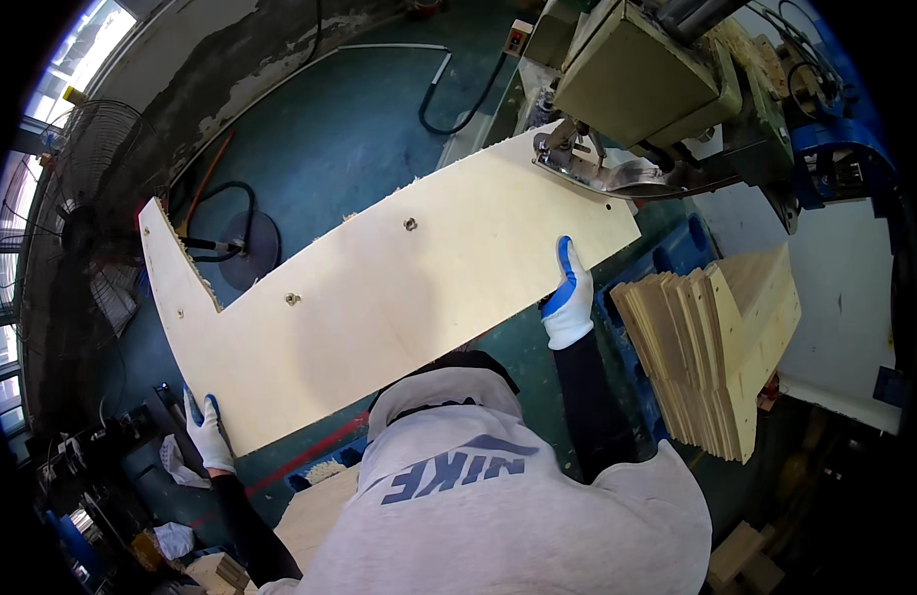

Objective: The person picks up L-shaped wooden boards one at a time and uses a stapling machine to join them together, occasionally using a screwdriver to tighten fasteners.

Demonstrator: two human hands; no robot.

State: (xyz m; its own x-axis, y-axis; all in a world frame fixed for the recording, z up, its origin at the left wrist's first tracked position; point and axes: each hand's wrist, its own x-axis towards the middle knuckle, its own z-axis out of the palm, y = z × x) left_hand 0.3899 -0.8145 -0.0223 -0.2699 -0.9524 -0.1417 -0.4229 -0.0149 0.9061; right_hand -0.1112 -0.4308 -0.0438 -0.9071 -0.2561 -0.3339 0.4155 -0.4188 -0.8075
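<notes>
Plywood panel (379, 297), left hand (208, 433) gripping its corner, right hand (569, 297) gripping its edge, under machine head (642, 79)

The green floor (349, 139) carries a black hose (458, 109), a round black pedestal base (248, 250) and cables.

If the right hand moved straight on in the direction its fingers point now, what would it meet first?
The right hand grips the edge of the pale L-shaped plywood panel, fingers pointing up the picture. Straight on, it would probably first meet the shiny metal machine head resting on the panel; depth is unclear.
</notes>
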